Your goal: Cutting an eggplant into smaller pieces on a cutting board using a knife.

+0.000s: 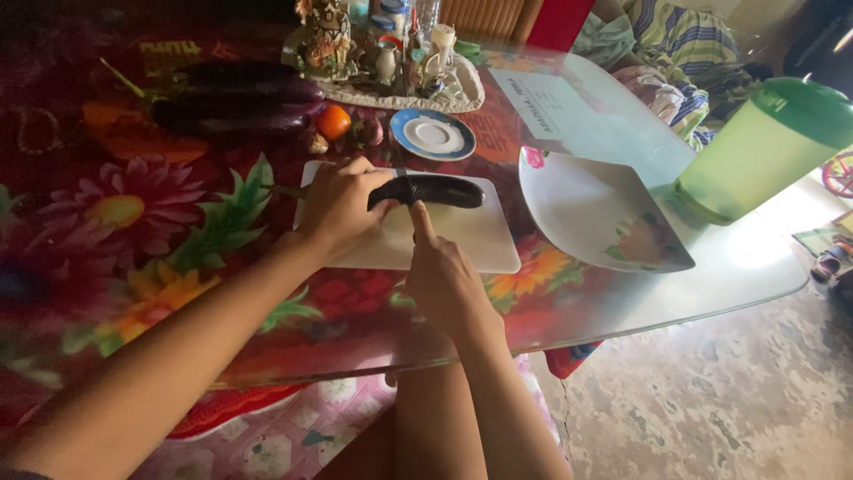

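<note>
Head view: a dark eggplant (435, 190) lies on the white cutting board (484, 240), near its far edge. The left hand (340, 206) is closed around the eggplant's stem end, pinning it down. The right hand (442, 277) grips a knife (401, 177), forefinger stretched along it, blade across the eggplant. Just right of the board sits a white plate (586, 209); beyond it, a blue-rimmed saucer (433, 135) and an orange tomato (333, 122).

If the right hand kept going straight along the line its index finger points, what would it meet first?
The right hand points up-frame, away from the person, index finger along a knife set on the dark eggplant. Going on, it would meet that eggplant first; beyond it, probably the small blue-rimmed saucer, though depth is unclear.
</note>
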